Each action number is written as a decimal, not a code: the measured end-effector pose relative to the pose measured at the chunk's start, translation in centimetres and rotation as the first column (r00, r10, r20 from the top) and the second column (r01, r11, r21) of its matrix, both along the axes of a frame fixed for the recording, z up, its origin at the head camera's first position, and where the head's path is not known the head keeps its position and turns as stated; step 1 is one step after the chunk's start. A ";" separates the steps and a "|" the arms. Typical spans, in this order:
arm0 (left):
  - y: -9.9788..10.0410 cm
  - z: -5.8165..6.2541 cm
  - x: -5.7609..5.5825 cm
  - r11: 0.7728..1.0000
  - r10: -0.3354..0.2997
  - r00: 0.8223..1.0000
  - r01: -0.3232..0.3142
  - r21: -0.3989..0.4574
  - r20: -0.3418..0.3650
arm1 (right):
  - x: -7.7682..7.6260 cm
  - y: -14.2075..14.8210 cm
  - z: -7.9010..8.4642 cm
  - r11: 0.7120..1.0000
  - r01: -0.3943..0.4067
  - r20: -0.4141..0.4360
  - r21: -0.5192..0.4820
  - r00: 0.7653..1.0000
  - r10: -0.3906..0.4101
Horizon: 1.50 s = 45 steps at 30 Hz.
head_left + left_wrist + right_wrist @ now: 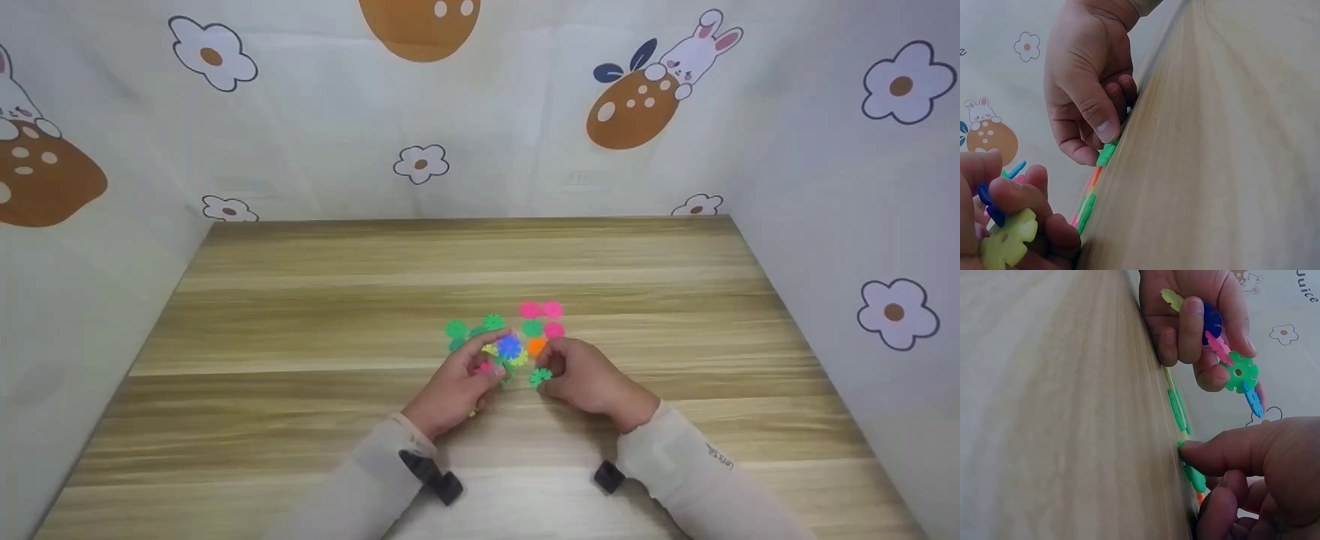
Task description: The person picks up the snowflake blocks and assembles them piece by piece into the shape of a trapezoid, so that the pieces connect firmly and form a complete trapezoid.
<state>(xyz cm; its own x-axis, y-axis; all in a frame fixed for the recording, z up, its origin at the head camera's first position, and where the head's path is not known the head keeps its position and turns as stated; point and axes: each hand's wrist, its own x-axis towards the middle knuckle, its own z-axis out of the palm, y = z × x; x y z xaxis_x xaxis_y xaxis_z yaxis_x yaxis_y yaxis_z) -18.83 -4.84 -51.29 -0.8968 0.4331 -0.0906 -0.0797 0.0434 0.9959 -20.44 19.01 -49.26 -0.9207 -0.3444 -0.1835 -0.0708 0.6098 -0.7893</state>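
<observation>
My left hand (455, 388) grips a short chain of interlocking snowflake discs just above the table. In the right wrist view the chain runs from a yellow disc (1172, 300) through a dark blue disc (1213, 323), a pink disc (1219, 347) and a green disc (1240, 373) to a light blue disc (1253, 400). Fingers cover part of it. To its right, my right hand (591, 379) pinches a single green disc (540, 377) between thumb and fingertip, low at the tabletop. That disc stands apart from the chain.
Loose discs lie just beyond my hands: several green discs (456, 328), pink discs (553, 309) and an orange disc (536, 346). All are on the wood-grain table (300, 315). A printed cloth (322, 150) hangs behind the table and along its sides.
</observation>
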 end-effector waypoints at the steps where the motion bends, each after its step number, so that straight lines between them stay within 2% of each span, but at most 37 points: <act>1: 0.0 0.0 0.0 1.000 -0.002 1.000 0.002 0.003 0.003 | 0.0 0.0 -0.1 1.000 0.001 0.004 -0.025 1.000 -0.001; 6: -0.1 0.1 0.1 1.000 -0.015 1.000 0.015 0.009 0.014 | 0.0 0.3 -0.6 0.983 0.018 0.074 -0.181 0.997 -0.005; 8: -0.1 0.1 0.0 1.000 -0.017 1.000 0.017 0.002 0.013 | 0.0 0.3 -0.7 0.980 0.015 0.081 -0.197 0.997 0.001; 11: -0.1 0.2 0.0 1.000 -0.013 1.000 0.013 -0.012 0.009 | 0.1 0.2 -0.5 0.989 -0.035 0.022 -0.145 0.999 0.038; 15: -0.1 0.2 0.0 1.000 -0.013 1.000 0.013 -0.013 0.010 | 0.4 -0.2 -0.3 0.994 -0.104 -0.058 -0.019 0.993 0.103; 20: -0.1 0.2 -0.1 1.000 -0.021 1.000 0.021 0.012 0.007 | 0.7 -0.7 0.1 0.991 -0.114 -0.062 0.074 0.991 0.119; 24: -0.1 0.2 -0.1 1.000 -0.021 1.000 0.021 0.019 0.003 | 0.9 -0.8 0.3 0.988 -0.128 -0.064 0.081 0.989 0.134; 27: -0.1 0.2 -0.1 1.000 -0.019 1.000 0.019 0.014 0.003 | 0.9 -0.7 0.2 0.989 -0.142 -0.067 0.041 0.987 0.145; 31: -0.1 0.2 0.0 1.000 -0.024 1.000 0.024 0.012 0.007 | 0.6 -0.5 -0.5 0.983 -0.134 -0.030 -0.129 0.991 0.131; 33: -0.2 0.2 0.0 0.999 -0.031 0.999 0.031 0.018 0.010 | 0.3 -0.4 -0.9 0.960 -0.092 0.023 -0.265 0.995 0.102; 35: -0.1 0.2 0.0 0.999 -0.037 0.999 0.036 0.024 0.013 | 0.1 -0.3 -1.4 0.925 -0.014 0.080 -0.381 0.996 0.048; 38: -0.1 0.2 0.1 0.999 -0.042 0.999 0.041 0.023 0.014 | -0.1 -0.3 -1.8 0.841 0.113 0.155 -0.529 0.987 -0.035; 42: -0.2 0.3 0.0 0.999 -0.046 0.999 0.046 0.019 0.011 | -0.2 -0.3 -2.0 0.745 0.188 0.190 -0.640 0.978 -0.083; 45: -0.2 0.2 0.0 0.998 -0.054 0.999 0.054 0.034 0.006 | -0.2 -0.3 -2.0 0.700 0.210 0.208 -0.682 0.974 -0.090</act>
